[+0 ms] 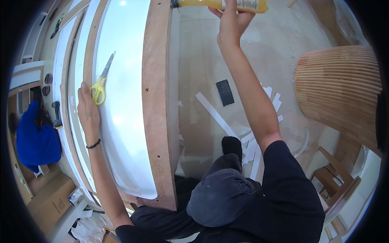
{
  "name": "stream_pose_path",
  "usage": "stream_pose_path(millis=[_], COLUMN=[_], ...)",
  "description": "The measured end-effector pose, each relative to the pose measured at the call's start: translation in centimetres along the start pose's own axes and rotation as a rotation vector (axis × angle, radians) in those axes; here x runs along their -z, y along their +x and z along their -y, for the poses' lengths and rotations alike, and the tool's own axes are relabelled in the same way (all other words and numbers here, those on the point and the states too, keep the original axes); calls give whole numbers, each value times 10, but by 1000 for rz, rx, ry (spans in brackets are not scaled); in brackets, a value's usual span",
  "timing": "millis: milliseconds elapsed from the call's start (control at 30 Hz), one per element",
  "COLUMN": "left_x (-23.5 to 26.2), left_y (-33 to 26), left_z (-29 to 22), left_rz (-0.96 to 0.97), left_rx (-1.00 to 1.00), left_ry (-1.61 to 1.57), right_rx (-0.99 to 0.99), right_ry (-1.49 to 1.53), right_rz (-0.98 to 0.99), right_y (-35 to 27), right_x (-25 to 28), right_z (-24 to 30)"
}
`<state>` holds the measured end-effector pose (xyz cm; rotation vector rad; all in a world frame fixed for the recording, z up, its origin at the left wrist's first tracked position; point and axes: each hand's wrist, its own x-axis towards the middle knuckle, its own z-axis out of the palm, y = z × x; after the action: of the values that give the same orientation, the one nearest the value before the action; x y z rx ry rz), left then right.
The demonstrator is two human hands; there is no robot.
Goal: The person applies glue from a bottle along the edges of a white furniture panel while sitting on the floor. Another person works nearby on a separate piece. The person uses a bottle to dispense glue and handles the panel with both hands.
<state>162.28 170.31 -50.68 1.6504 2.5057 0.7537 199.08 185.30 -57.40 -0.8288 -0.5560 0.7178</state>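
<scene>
At the top edge, my right hand [235,22] is wrapped round a yellow bottle [198,3] with a dark cap and a pale label. It lies sideways, its cap toward a wooden frame rail [156,101], and its upper side is cut off. Fingers stretched out, my left hand [88,107] lies flat along another rail [90,48] of the same frame. Just right of those fingers are yellow-handled scissors [99,90] on a glossy white panel [125,133], blades pointing away from me. The scissors are not gripped.
White strips [214,113] and a black rectangular block [225,92] lie on the floor at right. Beyond stands a curved, ribbed wooden piece [338,81]. A person in blue [38,139] crouches far left, near a cordless tool [56,113]. Cardboard boxes [50,198] sit lower left.
</scene>
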Motion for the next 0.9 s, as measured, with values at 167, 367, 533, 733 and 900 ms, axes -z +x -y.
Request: stream_pose_path(millis=[167,367,533,733,900], left_x=[5,7,6,9,10], left_y=[2,5,3,4,4], left_z=[2,5,6,6,2], left_rz=[94,110,66,122,125], left_rx=[65,56,38,54,79], left_ry=[-3,-27,-8,-55,-19], right_rx=[13,137,125,-20,-42], right_ry=[47,101,-118,62,50], right_rz=[11,-96,-100,50,54], right_y=[-11,53,73,11,23], right_x=[5,-34,-40,-4,5], right_z=[-1,-42,-41,-1,-1])
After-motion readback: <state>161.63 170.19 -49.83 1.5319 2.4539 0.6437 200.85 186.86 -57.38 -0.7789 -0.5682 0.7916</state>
